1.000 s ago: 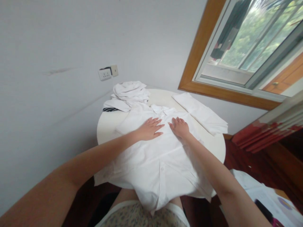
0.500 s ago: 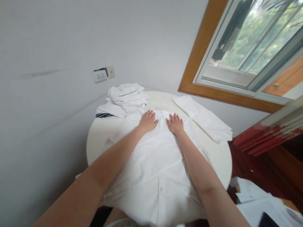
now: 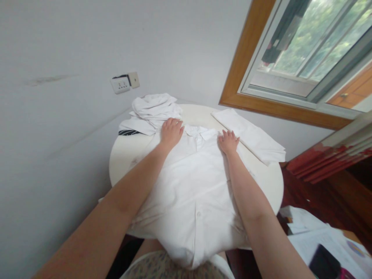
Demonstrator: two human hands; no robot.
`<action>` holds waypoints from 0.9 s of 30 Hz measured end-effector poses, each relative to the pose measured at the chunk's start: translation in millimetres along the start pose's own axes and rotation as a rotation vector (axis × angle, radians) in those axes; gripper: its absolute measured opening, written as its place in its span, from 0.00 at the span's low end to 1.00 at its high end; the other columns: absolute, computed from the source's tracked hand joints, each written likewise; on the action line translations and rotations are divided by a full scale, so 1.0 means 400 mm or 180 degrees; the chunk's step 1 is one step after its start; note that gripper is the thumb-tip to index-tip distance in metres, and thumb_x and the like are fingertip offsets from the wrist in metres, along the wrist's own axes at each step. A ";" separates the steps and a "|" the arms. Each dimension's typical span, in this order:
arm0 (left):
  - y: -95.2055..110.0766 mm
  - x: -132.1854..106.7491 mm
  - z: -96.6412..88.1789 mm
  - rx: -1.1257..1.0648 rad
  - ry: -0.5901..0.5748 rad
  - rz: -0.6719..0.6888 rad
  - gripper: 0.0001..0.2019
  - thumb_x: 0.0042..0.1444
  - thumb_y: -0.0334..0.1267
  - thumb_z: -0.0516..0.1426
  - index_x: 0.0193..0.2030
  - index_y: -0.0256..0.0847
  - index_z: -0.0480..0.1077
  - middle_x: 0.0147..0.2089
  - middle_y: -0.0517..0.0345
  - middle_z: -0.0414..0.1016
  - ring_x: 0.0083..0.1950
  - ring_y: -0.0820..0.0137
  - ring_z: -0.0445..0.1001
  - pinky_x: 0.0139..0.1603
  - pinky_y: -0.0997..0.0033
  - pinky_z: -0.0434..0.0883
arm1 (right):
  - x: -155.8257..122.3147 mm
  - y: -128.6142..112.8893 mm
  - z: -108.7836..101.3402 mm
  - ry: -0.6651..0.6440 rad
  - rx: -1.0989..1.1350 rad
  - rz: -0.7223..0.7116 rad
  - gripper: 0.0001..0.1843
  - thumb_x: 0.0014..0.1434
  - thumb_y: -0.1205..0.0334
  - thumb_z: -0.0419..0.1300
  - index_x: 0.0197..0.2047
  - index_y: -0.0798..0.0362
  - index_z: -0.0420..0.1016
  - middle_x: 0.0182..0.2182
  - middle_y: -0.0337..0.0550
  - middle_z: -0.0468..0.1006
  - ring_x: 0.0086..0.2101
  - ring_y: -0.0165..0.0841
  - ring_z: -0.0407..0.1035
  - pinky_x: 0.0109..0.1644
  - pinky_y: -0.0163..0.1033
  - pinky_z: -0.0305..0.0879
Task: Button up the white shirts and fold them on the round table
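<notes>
A white button-up shirt (image 3: 188, 182) lies spread face up on a round cream table (image 3: 124, 157), its collar at the far side and its hem hanging over the near edge. My left hand (image 3: 172, 133) rests with fingers outstretched on the shirt's left shoulder, close to the piled clothes. On the other shoulder lies my right hand (image 3: 229, 142), fingers spread, just beside a folded white garment (image 3: 250, 135). Neither hand grips anything. Between them the collar and upper placket show.
Crumpled white clothes (image 3: 154, 110) with a black striped piece sit at the table's back left, against the wall. A socket (image 3: 120, 85) is above. To the right are a wood-framed window (image 3: 279, 106), a red and white curtain (image 3: 328, 159), papers (image 3: 314, 240) and a dark phone-like object (image 3: 324, 263).
My hands have moved apart, from beside the collar out to the shoulders. The collar shows more fully now. The view has tilted down slightly.
</notes>
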State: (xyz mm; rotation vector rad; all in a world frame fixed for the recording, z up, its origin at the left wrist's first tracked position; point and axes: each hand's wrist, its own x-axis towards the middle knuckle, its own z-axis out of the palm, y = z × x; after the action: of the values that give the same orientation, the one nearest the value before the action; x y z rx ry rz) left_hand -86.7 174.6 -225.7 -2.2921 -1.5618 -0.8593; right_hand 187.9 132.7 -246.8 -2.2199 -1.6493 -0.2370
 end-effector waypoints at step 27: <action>-0.170 0.033 -0.146 0.0272 -0.0865 -0.0704 0.10 0.51 0.38 0.57 0.40 0.42 0.72 0.42 0.49 0.77 0.45 0.59 0.74 0.44 0.64 0.69 | 0.086 0.154 -0.075 -0.0388 0.1229 0.0403 0.22 0.53 0.56 0.60 0.49 0.56 0.74 0.33 0.42 0.77 0.30 0.31 0.68 0.33 0.33 0.62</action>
State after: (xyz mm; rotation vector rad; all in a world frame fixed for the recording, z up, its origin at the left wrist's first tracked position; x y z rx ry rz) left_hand -164.7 182.8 -180.0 -2.2811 -1.9549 -0.5300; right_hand 259.4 136.4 -219.0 -2.0606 -1.4580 0.2360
